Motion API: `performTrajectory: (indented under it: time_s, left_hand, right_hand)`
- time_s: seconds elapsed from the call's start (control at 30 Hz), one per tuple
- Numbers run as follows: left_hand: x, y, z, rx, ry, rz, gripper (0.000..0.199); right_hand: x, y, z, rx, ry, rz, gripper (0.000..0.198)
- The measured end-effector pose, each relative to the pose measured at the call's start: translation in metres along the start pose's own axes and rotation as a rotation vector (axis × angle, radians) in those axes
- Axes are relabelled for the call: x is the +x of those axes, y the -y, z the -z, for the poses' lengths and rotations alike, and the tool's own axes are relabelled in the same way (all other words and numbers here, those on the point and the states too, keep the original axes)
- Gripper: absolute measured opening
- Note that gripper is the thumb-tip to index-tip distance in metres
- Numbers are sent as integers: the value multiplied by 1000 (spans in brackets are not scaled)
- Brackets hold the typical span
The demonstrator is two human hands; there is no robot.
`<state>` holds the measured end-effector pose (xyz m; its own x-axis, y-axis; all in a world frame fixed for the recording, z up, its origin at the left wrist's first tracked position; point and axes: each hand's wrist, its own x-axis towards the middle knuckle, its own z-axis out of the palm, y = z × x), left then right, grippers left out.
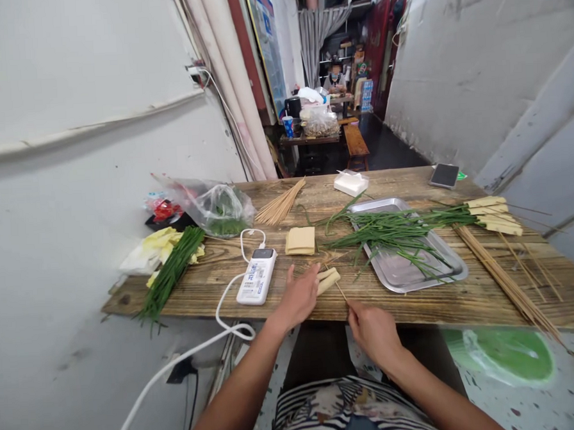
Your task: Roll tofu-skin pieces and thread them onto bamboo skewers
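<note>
Rolled pale-yellow tofu sheets (327,281) lie at the table's front edge, close to my body. My left hand (301,294) presses on them from the left, its fingertips hiding their left ends. A thin bamboo skewer (342,292) is pinched in my right hand (374,332), its tip at the right side of the rolls. Just beyond sits a stack of square tofu sheets (300,240). Green chives (388,229) spread over a metal tray (456,271) to the right. Finished skewers of tofu rolls with chives (496,215) lie past the tray.
On the left are a white power bank (257,277) with a cable, a chive bundle (174,272) and a plastic bag of greens (226,212). Loose skewers (281,202) lie at the back, more skewers (506,277) at right. A tissue pack (351,183) and phone (444,175) line the far edge.
</note>
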<state>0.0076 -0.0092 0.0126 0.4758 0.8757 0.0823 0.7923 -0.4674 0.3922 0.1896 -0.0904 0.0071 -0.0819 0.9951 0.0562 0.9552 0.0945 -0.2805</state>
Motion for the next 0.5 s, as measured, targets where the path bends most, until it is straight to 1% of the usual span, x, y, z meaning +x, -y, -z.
performTrajectory:
  time_s: [0.1,0.2,0.33,0.5]
  left_hand:
    - [-2,-2,2,-26,-45,11,41]
    - [-2,-5,1,3,-75,-3,38]
    - [-1,-12,-7,51,-142,35,33]
    - [-1,-15,-19,63,-212,35,25]
  right_hand:
    - [0,1,2,-6,21,0,28]
    - [0,3,4,-19,40,-9,28]
    - [1,6,7,-25,59,-10,26]
    - [5,11,7,-8,58,19,21]
